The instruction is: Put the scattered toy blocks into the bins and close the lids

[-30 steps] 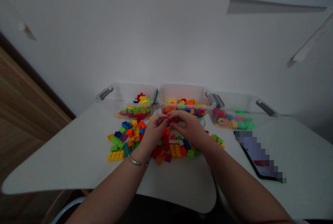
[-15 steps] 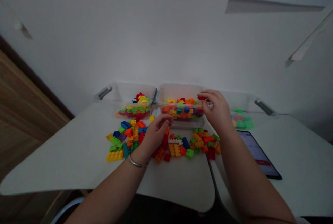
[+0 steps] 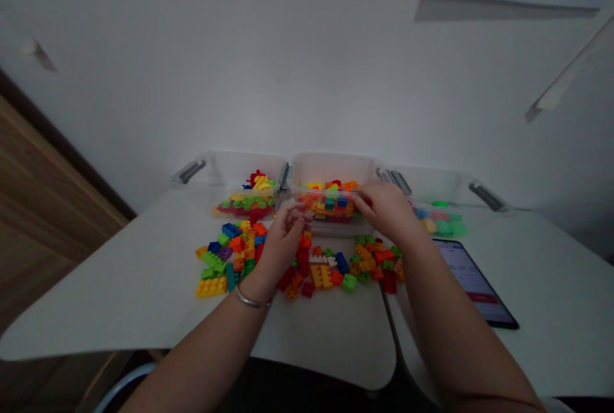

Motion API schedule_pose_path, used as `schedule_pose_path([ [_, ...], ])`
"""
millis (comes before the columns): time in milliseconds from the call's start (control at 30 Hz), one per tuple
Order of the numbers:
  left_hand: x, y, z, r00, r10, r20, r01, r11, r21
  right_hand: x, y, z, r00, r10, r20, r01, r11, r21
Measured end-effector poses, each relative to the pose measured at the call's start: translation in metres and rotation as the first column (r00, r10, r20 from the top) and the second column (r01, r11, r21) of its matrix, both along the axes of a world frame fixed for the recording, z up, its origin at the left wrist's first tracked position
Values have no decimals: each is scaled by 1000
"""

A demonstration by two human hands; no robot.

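The right hand [image 3: 386,211] is held curved over the front rim of the middle clear plastic bin [image 3: 330,170], any grip being hidden by the fingers. The left hand [image 3: 284,248] is half-closed above the loose toy bricks [image 3: 326,277]; nothing held can be made out.

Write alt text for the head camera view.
A person's right hand is at the front rim of the middle of three clear plastic boxes, above a white table. The left hand is over scattered colorful toy bricks; a tablet lies to the right.
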State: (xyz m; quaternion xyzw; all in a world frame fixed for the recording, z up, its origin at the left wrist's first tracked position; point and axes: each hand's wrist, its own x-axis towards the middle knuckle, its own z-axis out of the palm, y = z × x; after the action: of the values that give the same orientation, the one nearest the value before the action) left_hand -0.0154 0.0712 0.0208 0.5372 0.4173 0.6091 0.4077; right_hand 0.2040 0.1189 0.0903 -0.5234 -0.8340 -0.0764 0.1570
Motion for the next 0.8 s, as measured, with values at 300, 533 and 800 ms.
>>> schedule_pose_path([
  [300, -3, 2, -1, 997, 13, 73, -11, 1000, -22, -14, -33, 20, 957, 207, -206, -175, 971, 159],
  [533, -4, 1, 1, 991, 77, 107, -72, 996, -55, -42, -55, 7, 914, 404, 29, -356, 834, -421],
  [800, -4, 0, 3, 986, 81, 144, -70, 994, -79, -64, -66, -19, 901, 393, 186, -269, 841, -470],
])
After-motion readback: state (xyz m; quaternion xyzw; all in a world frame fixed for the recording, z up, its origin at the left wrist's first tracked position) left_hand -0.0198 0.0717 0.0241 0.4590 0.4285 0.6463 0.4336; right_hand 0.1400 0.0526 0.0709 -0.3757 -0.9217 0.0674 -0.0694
